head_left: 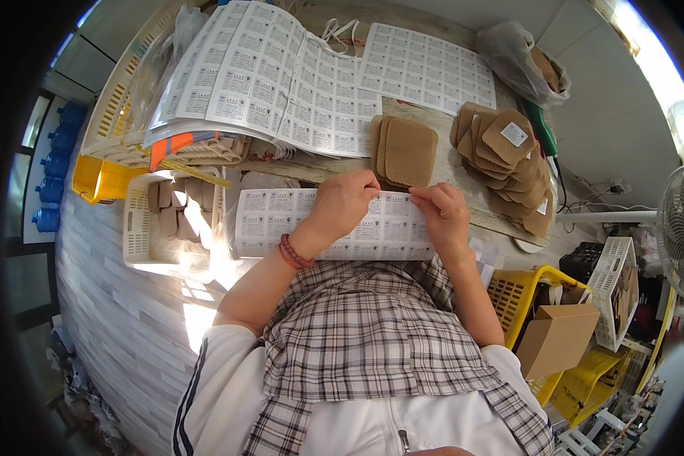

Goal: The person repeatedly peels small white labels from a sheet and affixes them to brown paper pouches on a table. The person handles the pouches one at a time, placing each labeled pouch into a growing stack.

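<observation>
A white sheet of printed labels (273, 220) lies across my lap, against the table's near edge. My left hand (340, 207) is closed over the sheet's upper middle, thumb and fingers pinched at its top edge. To its right, my right hand (442, 214) pinches the sheet near its upper right corner. Whether a single label is lifted between the fingertips is too small to tell. Just beyond both hands, a stack of brown textured pads (410, 152) rests on the table. Further right sits a fanned pile of similar pads (501, 144), some bearing white labels.
More label sheets (254, 72) cover the table's far left, and another sheet (429, 68) lies beside them. A clear plastic bag (520, 61) stands at the back right. Crates flank me: a white crate (137, 228) holding brown pieces, and a yellow crate (509, 296). A fan (680, 232) is far right.
</observation>
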The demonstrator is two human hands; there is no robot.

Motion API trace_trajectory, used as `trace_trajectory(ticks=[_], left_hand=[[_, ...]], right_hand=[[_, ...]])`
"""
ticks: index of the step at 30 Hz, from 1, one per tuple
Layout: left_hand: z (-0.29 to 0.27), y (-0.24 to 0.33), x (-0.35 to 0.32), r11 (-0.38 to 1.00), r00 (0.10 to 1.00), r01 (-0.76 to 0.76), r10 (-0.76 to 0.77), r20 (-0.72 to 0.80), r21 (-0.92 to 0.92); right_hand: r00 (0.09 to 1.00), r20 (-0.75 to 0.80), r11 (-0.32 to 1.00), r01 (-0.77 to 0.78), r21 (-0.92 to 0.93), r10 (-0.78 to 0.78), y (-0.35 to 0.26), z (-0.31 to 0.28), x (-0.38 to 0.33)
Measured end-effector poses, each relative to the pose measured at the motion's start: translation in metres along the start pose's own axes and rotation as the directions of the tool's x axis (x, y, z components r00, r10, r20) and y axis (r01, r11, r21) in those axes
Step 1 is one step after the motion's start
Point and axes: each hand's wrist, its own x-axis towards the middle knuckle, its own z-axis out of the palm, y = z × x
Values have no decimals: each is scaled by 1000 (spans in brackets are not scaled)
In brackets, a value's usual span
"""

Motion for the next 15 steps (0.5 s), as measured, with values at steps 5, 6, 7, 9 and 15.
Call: trace_trajectory(ticks=[5, 6, 7, 9, 15], left_hand=[[2, -12, 3, 993, 992, 113, -110, 53, -46], [2, -12, 4, 991, 990, 128, -125, 63, -48], [2, -11, 5, 989, 988, 142, -139, 73, -50], [3, -9, 8, 988, 985, 153, -149, 88, -32], [5, -5, 17, 994, 991, 100, -104, 78, 52]], right_hand=[[949, -66, 945, 296, -141, -308, 10, 7, 1], [944, -73, 938, 309, -157, -323, 10, 8, 0], [927, -76, 918, 347, -192, -366, 10, 8, 1], [889, -78, 870, 418, -261, -451, 10, 8, 2], [851, -116, 859, 507, -71, -512, 12, 10, -11]])
